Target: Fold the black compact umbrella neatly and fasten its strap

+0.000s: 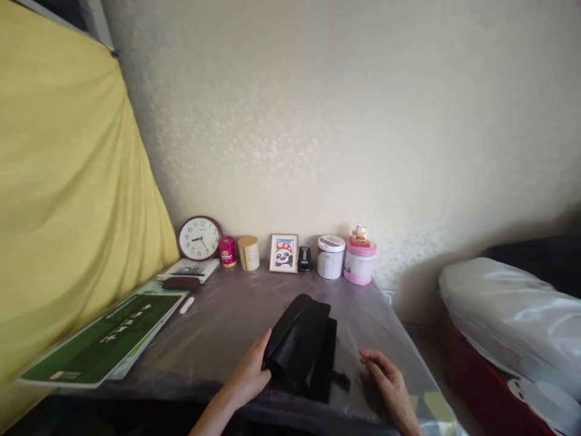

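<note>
A black folded bag, its exact kind unclear, lies near the table's front edge with a flap and a flat panel on its right side. My left hand grips the bag's left side, thumb toward me and fingers partly hidden behind it. A short black strap end sticks out from the bag's lower right. To the right of that strap, apart from it, my right hand hovers low over the table with fingers loosely bent and nothing visible in them.
Along the wall stand a clock, a pink can, a yellow-lidded can, a framed panda picture, a black device and two tubs. Green booklets and a white stick-like object lie left.
</note>
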Motion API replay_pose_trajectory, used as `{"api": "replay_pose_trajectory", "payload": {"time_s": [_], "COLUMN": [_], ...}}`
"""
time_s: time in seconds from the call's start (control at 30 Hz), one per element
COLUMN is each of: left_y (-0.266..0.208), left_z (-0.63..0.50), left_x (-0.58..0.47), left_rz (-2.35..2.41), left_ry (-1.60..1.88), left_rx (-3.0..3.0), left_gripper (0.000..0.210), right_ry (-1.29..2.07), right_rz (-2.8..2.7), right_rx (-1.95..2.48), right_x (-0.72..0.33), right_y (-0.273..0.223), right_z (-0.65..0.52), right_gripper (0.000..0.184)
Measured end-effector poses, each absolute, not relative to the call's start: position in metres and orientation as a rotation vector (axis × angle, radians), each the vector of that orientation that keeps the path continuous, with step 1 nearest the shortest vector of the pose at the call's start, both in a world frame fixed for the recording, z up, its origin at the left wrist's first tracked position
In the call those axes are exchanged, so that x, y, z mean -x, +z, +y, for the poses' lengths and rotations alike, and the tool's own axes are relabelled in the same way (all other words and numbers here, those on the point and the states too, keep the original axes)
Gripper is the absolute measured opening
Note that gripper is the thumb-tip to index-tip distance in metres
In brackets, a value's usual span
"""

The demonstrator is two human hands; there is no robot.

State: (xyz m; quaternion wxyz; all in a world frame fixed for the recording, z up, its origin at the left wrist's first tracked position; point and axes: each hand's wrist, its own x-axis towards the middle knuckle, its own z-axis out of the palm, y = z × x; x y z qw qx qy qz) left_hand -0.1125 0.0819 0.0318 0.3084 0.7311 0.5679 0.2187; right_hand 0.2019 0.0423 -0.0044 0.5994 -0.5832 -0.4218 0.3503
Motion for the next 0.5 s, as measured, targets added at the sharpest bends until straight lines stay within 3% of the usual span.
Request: {"api": "replay_pose_trajectory", "payload": {"time_s": [0.13,0.23,0.4,0.5], "left_y": [0.051,0.062,0.074,0.074], "left_z": [0.079,0.074,0.068,0.064], "left_x": [0.111,0.103,0.093,0.091], "left_rz": [1.215,1.214,1.261,1.250], "left_ry": [0.672,0.751,0.972,0.866], "left_rx": [-1.556,-1.589,-1.737,-1.687], "left_gripper": [0.058,0.041,0.047,0.035], "right_ry": [0.802,0.794,0.792,0.768], "right_rz": [-1.010,-1.026,-1.017,-1.046], "right_rx": [1.339,1.340,1.356,1.371], "right_x": [-0.204,-0.205,-0.204,-0.206], "right_y": [-0.008,-0.011,-0.014,-0.014], "right_z": [0.043,0.045,0.045,0.043], "right_gripper": [0.041,0.042,0.043,0.042]}}
